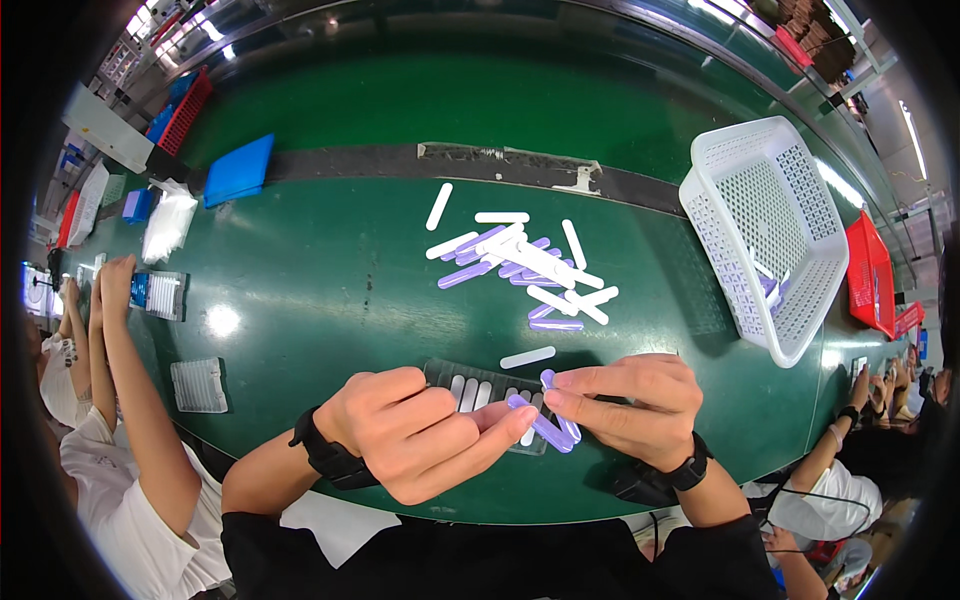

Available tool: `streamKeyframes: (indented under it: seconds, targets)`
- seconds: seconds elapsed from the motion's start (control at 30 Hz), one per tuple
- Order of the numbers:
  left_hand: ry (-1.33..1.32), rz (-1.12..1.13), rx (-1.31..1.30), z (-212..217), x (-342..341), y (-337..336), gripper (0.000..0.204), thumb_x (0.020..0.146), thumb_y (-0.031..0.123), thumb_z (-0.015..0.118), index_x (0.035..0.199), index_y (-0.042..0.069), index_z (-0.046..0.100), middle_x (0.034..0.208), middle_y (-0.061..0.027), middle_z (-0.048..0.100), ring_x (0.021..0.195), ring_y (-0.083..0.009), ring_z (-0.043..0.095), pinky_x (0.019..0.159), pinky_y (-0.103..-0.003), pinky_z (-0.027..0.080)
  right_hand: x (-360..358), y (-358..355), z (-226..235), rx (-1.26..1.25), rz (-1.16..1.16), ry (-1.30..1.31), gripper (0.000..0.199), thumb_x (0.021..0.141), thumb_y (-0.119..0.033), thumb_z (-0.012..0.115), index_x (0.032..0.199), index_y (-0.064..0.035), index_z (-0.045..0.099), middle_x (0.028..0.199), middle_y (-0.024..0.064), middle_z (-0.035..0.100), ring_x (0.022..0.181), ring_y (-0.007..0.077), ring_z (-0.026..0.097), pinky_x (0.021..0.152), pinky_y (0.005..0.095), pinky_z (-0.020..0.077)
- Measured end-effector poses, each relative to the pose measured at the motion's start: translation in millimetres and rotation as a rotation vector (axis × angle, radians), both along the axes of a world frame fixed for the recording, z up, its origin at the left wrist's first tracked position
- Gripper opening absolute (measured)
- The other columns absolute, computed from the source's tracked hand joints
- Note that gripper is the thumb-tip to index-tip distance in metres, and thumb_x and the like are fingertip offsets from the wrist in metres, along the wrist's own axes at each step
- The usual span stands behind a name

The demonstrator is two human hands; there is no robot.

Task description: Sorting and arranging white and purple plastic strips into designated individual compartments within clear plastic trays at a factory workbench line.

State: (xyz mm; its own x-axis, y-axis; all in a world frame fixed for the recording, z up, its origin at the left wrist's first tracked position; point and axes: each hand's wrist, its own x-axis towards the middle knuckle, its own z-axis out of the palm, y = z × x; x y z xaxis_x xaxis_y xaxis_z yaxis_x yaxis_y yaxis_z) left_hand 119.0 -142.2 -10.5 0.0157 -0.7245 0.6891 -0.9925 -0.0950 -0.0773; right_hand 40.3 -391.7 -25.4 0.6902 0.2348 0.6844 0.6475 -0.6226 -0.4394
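My left hand [410,430] pinches the end of a purple rounded-end strip [551,432] between thumb and forefinger. Beside it, my right hand [640,405] grips another purple strip [547,379] by its upper end. The strips' lower ends come together between my hands. Behind my fingers lies a clear compartmented tray [436,371], partly covered by them, with several white strips [470,394] standing side by side in it. One loose white strip [527,357] lies just beyond the tray. Further out spreads a loose pile of white and purple strips [520,258].
A white perforated basket [702,180] with a few strips inside stands at the right, a red basket [870,275] behind it. On the left are a blue sheet [240,170], a clear tray [199,386] and a co-worker's arm [140,400]. A dark strip [345,162] crosses the green table [310,270].
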Motion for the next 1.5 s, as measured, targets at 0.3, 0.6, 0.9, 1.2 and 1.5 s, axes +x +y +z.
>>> streamKeyframes:
  seconds: [0.3, 0.6, 0.9, 1.2, 1.5]
  targets:
    - [-0.005, -0.009, -0.016, -3, 2, -1, 0.035, 0.076, 0.002, 0.087, 0.109, 0.009, 0.081, 0.062, 0.0068, 0.028, 0.051, -0.0065, 0.030, 0.048, -0.027, 0.019, 3, -3, 2, -0.016, 0.030, -0.043, 0.026, 0.071, -0.006, 0.086, 0.095, -0.0162, 0.086, 0.098, -0.0012, 0.076, 0.057, 0.0071, 0.062, 0.046, 0.0206, 0.0466]
    - [0.182, 0.085, 0.058, 1, 10, -2, 0.031, 0.077, 0.002, 0.082, 0.106, 0.011, 0.079, 0.063, 0.0051, 0.038, 0.053, -0.0091, 0.041, 0.046, -0.027, 0.027, 8, 2, -2, 0.051, 0.005, -0.005, 0.022, 0.079, -0.001, 0.082, 0.098, -0.0130, 0.083, 0.099, 0.0017, 0.078, 0.059, 0.0109, 0.066, 0.050, 0.0235, 0.0505]
    - [1.343, 0.052, 0.499, 22, 65, 43, 0.009, 0.091, 0.009, 0.077, 0.098, 0.005, 0.080, 0.078, -0.0056, 0.075, 0.063, -0.0108, 0.062, 0.058, -0.026, 0.046, 14, 3, 9, 0.296, 0.100, 0.757, 0.024, 0.091, -0.003, 0.075, 0.115, -0.0058, 0.078, 0.077, 0.0034, 0.066, 0.062, 0.0134, 0.056, 0.060, 0.0294, 0.0464]
    - [1.476, 0.147, 0.484, 7, 39, 25, 0.014, 0.088, 0.009, 0.078, 0.099, 0.002, 0.074, 0.070, -0.0006, 0.067, 0.057, -0.0063, 0.056, 0.054, -0.025, 0.043, 29, 17, 16, 0.014, 0.200, 0.969, 0.013, 0.090, -0.006, 0.079, 0.102, -0.0015, 0.074, 0.072, -0.0003, 0.065, 0.059, 0.0050, 0.051, 0.053, 0.0250, 0.0395]
    - [0.570, 0.240, 0.462, -3, -5, 43, 0.038, 0.085, 0.035, 0.081, 0.112, 0.010, 0.076, 0.069, 0.0003, 0.048, 0.059, -0.0167, 0.056, 0.054, -0.031, 0.047, 7, 37, 6, 0.203, -0.092, 0.870, 0.013, 0.085, -0.010, 0.080, 0.094, -0.0050, 0.074, 0.074, 0.0009, 0.067, 0.055, 0.0141, 0.058, 0.053, 0.0289, 0.0461]
